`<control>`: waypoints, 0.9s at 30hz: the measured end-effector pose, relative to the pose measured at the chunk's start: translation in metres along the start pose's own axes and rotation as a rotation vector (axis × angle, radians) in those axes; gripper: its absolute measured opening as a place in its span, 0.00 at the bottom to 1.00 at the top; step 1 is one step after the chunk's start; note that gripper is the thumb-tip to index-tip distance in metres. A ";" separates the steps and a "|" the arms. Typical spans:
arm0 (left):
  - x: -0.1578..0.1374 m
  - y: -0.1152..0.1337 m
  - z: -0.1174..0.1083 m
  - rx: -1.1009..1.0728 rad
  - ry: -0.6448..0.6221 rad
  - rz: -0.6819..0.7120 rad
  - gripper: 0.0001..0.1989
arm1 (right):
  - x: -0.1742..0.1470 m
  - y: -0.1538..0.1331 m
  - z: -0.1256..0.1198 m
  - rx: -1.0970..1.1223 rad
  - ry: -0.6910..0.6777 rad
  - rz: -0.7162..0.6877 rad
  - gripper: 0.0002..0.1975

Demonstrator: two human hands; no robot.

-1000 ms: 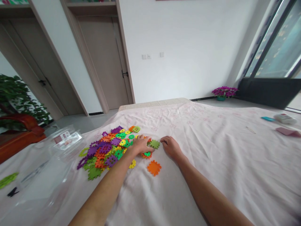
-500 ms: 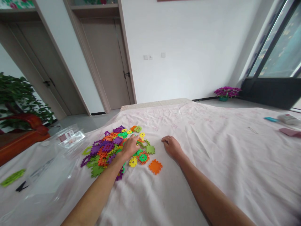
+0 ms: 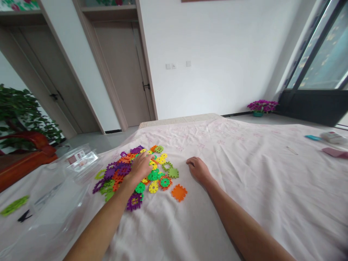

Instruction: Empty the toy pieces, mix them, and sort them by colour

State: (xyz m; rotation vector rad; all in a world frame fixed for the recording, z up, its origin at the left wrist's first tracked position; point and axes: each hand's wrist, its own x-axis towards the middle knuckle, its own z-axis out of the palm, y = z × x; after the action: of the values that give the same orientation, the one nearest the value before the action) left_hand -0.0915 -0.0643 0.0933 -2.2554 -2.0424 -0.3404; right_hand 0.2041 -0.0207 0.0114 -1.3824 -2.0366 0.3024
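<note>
My left hand [image 3: 140, 166] is over a pile of plastic interlocking building pieces, its fingers apart and reaching among them. An orange piece [image 3: 154, 161] shows by its fingertips; I see no firm hold on it. Purple square pieces [image 3: 134, 201], green flower-shaped discs [image 3: 153, 175] and yellow discs [image 3: 153, 187] surround the hand and wrist, which hide part of the pile. To the right of the pile, my right hand [image 3: 199, 169] rests on the cloth with curled fingers, nothing visible in them. Between my forearms lies a single orange square piece [image 3: 179, 193].
A pale patterned cloth [image 3: 258, 188] covers the surface. Clear plastic packaging [image 3: 58, 203], a lime-green piece [image 3: 15, 205] and a small black clip [image 3: 25, 216] lie at left. Far right are a blue item [image 3: 313, 137], a white packet [image 3: 334, 137] and a pink item [image 3: 335, 152].
My left hand has shifted left across the pile, uncovering yellow and green discs on its right and a purple piece by the forearm. My right hand stays in place.
</note>
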 end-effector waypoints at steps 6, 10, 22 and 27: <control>-0.014 0.013 0.008 0.030 -0.235 0.045 0.21 | 0.001 0.003 0.003 0.003 0.011 -0.017 0.14; -0.015 0.012 0.012 0.098 -0.169 0.060 0.15 | 0.001 0.005 0.004 0.016 0.019 -0.018 0.14; -0.001 0.003 0.009 0.077 -0.036 -0.074 0.09 | 0.000 0.002 0.001 0.025 0.017 -0.003 0.14; 0.008 -0.009 -0.005 0.086 -0.046 -0.162 0.16 | 0.003 0.006 0.002 0.028 -0.006 0.010 0.14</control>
State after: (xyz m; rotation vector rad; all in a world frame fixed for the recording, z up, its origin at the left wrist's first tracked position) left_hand -0.1006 -0.0566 0.0994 -2.0731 -2.2239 -0.2094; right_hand 0.2065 -0.0156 0.0079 -1.3762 -2.0229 0.3386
